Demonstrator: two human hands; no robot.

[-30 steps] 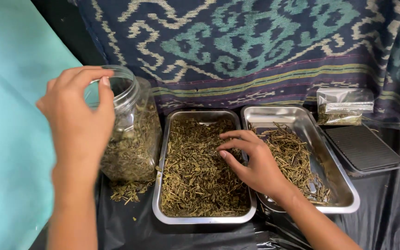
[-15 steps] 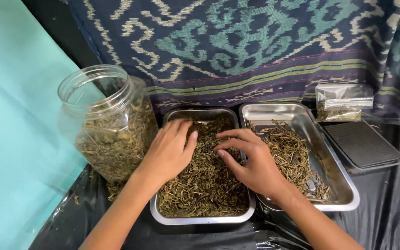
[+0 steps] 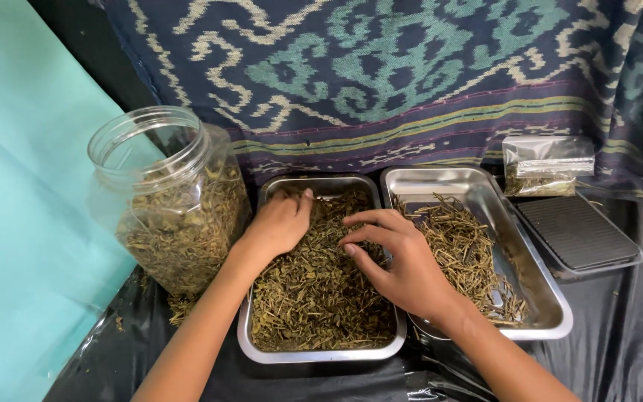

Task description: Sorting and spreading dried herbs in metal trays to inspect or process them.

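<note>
both hands in the steel tray (image 3: 245, 336) of dried herb bits (image 3: 314, 298): left hand (image 3: 280, 223) curled at 11 o'clock, grip unclear; right hand (image 3: 396, 260) spread, fingertips raking. Best kept light so stems don't spill

Our open jar (image 3: 169, 201) crowds the left tray (image 3: 320, 356) on its left, the second tray (image 3: 541, 298) hems it right; the near edge stays reachable.
</note>
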